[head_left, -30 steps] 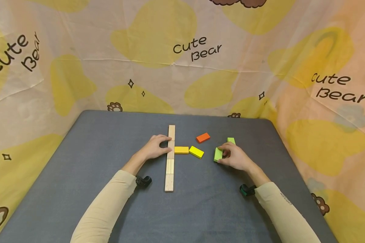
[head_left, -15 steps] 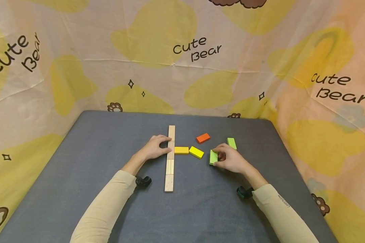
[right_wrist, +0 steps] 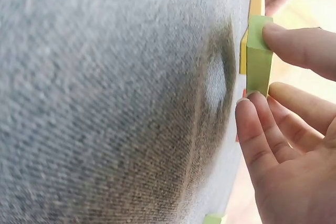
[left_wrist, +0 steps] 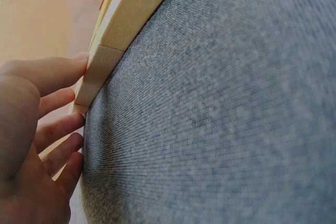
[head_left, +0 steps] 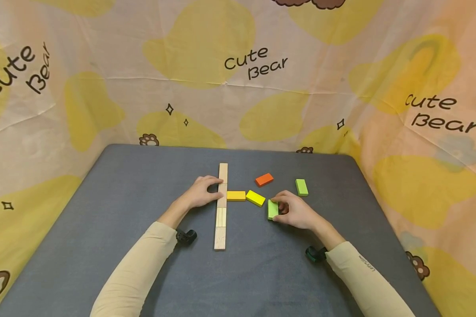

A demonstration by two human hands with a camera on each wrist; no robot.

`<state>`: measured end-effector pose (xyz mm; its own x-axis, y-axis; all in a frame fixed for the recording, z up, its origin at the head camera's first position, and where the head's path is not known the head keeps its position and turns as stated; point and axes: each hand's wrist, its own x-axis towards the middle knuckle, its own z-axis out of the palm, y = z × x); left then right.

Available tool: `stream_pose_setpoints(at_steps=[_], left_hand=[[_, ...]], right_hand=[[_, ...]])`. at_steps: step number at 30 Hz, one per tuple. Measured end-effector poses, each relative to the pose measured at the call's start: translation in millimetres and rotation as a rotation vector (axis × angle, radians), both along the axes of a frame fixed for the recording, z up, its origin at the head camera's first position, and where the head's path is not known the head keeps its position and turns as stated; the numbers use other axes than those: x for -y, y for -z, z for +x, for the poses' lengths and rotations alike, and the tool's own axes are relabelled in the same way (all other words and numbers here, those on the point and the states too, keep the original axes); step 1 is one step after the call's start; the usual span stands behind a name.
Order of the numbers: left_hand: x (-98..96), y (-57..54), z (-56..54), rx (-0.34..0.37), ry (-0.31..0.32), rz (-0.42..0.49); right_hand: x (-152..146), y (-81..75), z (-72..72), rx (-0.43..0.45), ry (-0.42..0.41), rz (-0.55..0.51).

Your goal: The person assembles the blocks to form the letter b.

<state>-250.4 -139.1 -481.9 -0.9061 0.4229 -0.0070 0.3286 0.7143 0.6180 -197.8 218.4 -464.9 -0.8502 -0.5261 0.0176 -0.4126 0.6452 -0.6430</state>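
My left hand (head_left: 200,192) rests with its fingertips and thumb at the left edge of a straight row of plain wooden blocks (head_left: 221,216). The left wrist view shows the thumb against the side of the wooden blocks (left_wrist: 102,69), its fingers spread loosely. From the row an orange-yellow block (head_left: 236,196) juts right, and a slanted yellow block (head_left: 255,198) meets its end. My right hand (head_left: 295,210) pinches a light green block (head_left: 273,209) between thumb and fingers, just right of the yellow one. In the right wrist view the green block (right_wrist: 259,59) shows clear of the cloth.
An orange-red block (head_left: 264,179) lies beyond the yellow one. Another light green block (head_left: 301,187) lies behind my right hand. All rest on a grey cloth-covered table (head_left: 174,281), with a patterned curtain (head_left: 238,114) around its back and sides.
My right hand has carried the green block leftward and toward me, closer to the yellow block, uncovering the other green block. My left hand has stayed at the wooden row.
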Motion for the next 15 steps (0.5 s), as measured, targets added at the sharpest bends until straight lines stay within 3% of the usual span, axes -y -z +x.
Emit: stream_pose_setpoints(at_steps=[15], left_hand=[[0.6,-0.4,0.6,0.0,0.0,0.005]], right_hand=[[12.0,-0.5,4.7,0.0,-0.034,0.025]])
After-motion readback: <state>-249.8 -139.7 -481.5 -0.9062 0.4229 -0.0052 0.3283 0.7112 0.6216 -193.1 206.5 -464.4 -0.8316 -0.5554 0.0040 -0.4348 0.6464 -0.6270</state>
